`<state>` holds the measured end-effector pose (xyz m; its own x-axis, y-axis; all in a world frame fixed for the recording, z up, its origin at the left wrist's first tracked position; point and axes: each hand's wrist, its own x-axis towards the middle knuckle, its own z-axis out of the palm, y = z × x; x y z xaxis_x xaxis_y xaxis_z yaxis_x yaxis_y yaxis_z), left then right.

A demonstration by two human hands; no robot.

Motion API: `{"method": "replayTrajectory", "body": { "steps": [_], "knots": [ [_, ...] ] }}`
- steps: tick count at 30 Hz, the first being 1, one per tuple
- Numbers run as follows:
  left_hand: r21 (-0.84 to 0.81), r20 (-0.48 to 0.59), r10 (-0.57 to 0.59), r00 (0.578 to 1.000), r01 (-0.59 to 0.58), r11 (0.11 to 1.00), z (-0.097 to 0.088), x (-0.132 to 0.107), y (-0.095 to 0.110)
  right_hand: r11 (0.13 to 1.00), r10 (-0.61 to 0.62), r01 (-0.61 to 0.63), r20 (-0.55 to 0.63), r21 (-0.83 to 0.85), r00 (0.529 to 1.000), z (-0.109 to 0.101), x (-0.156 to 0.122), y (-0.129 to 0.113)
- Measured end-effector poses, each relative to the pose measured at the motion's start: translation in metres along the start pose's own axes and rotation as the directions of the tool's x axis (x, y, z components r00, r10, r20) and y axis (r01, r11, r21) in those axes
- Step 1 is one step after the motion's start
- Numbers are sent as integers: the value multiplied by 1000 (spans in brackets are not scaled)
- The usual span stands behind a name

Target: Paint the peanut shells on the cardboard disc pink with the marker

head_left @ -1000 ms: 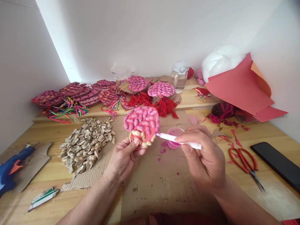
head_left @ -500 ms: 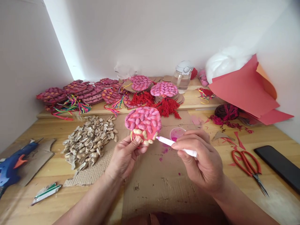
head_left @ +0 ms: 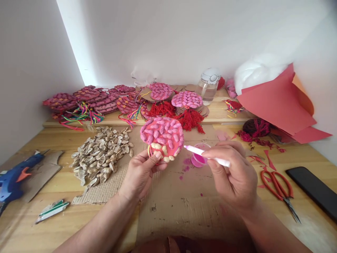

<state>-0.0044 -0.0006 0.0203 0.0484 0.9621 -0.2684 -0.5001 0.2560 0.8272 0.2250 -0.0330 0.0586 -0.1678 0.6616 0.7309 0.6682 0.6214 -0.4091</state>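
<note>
My left hand (head_left: pixel 144 168) grips a round red disc (head_left: pixel 172 151) by its lower left edge, thumb on the front. Peanut shells cover the disc; most are painted pink, while several along the bottom keep their bare tan colour. A yellow loop of string shows by the thumb. In my right hand (head_left: pixel 233 172) is a white marker-like paint pen (head_left: pixel 196 151), its pink tip pointing at the disc's right edge with a small gap between. Behind the pen, a clear plastic cup (head_left: pixel 199 161) of pink paint stands on the stained cardboard (head_left: pixel 179 211).
Loose peanut shells (head_left: pixel 102 154) are heaped at left, near a blue glue gun (head_left: pixel 15 177). Finished-looking pink discs (head_left: pixel 186 99) with tassels line the raised back shelf, beside a water bottle (head_left: pixel 209 86). Red-handled pliers (head_left: pixel 279 188), a black phone (head_left: pixel 312 189) and red paper (head_left: pixel 276 105) lie right.
The pen tip has drawn back from the disc's lower right edge, and my right hand has moved slightly right. The disc stays in my left hand. The view has shifted a little.
</note>
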Motion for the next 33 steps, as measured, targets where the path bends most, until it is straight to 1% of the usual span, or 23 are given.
{"method": "replayTrajectory", "body": {
  "steps": [3, 5, 6, 7, 10, 12, 14, 17, 21, 23, 27, 29, 31, 33],
  "knots": [
    [5, -2, 6, 1000, -6, 1000, -1, 1, -1, 999, 41, -43, -95, -15, 995, -6, 4, 1],
    [17, 2, 11, 1000, -12, 1000, -1, 1, -1, 993, 77, -88, -136, -78, 988, -8, 6, 3],
    [23, 6, 18, 1000, -18, 1000, -1, 1, -2, 988, 94, -108, -123, -112, 988, -8, 7, 5],
    [28, 11, 24, 1000, -24, 999, -1, 1, -2, 983, 106, -117, -82, -141, 991, -7, 7, 7],
    [31, 19, 39, 999, -39, 999, -1, 1, -2, 970, 132, -107, 105, -219, 986, -1, 6, 13],
    [26, 24, 36, 999, -37, 999, -1, 1, -2, 958, 150, -102, 166, -269, 975, 3, 4, 16],
    [19, 25, 29, 999, -30, 999, -1, 0, -2, 952, 153, -106, 147, -287, 977, 5, 2, 17],
    [3, 22, 9, 1000, -9, 1000, -1, 0, -1, 965, 122, -91, 113, -247, 986, 5, 2, 17],
    [-9, 27, -7, 1000, 8, 1000, -1, 0, -1, 957, 163, -118, 155, -265, 974, 3, 4, 15],
    [0, 38, -7, 999, 7, 1000, -1, 0, -1, 955, 168, -128, 133, -267, 977, 2, 6, 14],
    [11, 46, -13, 999, 12, 1000, -1, -1, -2, 961, 142, -138, 1, -241, 990, -7, 8, 10],
    [12, 42, -17, 999, 17, 1000, -1, -1, -2, 975, 150, -158, -65, -155, 987, -10, 8, 5],
    [12, 41, -22, 999, 22, 1000, -1, -1, -3, 988, 149, -151, -68, -23, 986, -12, 6, 0],
    [12, 42, -22, 999, 22, 1000, -1, -1, -3, 989, 120, -119, -10, 85, 993, -10, 3, -5]
  ]
}}
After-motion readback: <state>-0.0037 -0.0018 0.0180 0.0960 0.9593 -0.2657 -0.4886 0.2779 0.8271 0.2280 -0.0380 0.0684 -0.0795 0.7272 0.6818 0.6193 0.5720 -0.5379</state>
